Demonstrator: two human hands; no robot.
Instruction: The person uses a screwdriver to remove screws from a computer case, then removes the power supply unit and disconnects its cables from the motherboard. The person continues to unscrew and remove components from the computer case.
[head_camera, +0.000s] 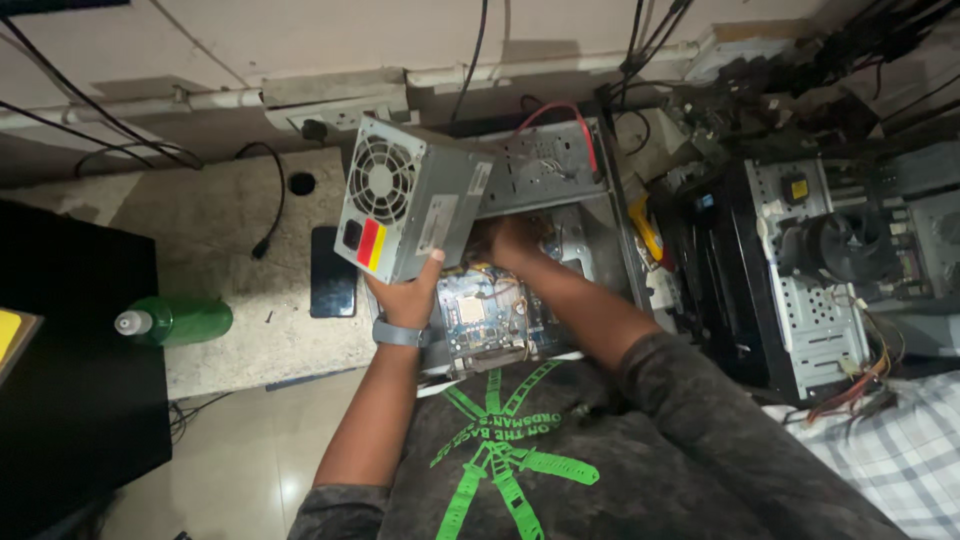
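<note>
My left hand (408, 292) grips a grey metal power supply unit (410, 198) from below and holds it tilted above an open computer case (560, 170). Its round fan grille and a red and yellow sticker face me. My right hand (512, 242) reaches down into the case, just past the power supply, near the motherboard (490, 315) with its bundle of coloured wires. The fingers of that hand are partly hidden inside the case. A grey watch sits on my left wrist.
A dark phone (332, 272) and a green bottle (180, 320) lie on the stone counter (220, 240) to the left. A second open computer case (810, 270) with a cooler fan stands at the right. Black cables hang along the back wall. A person's checked sleeve (890, 440) shows at lower right.
</note>
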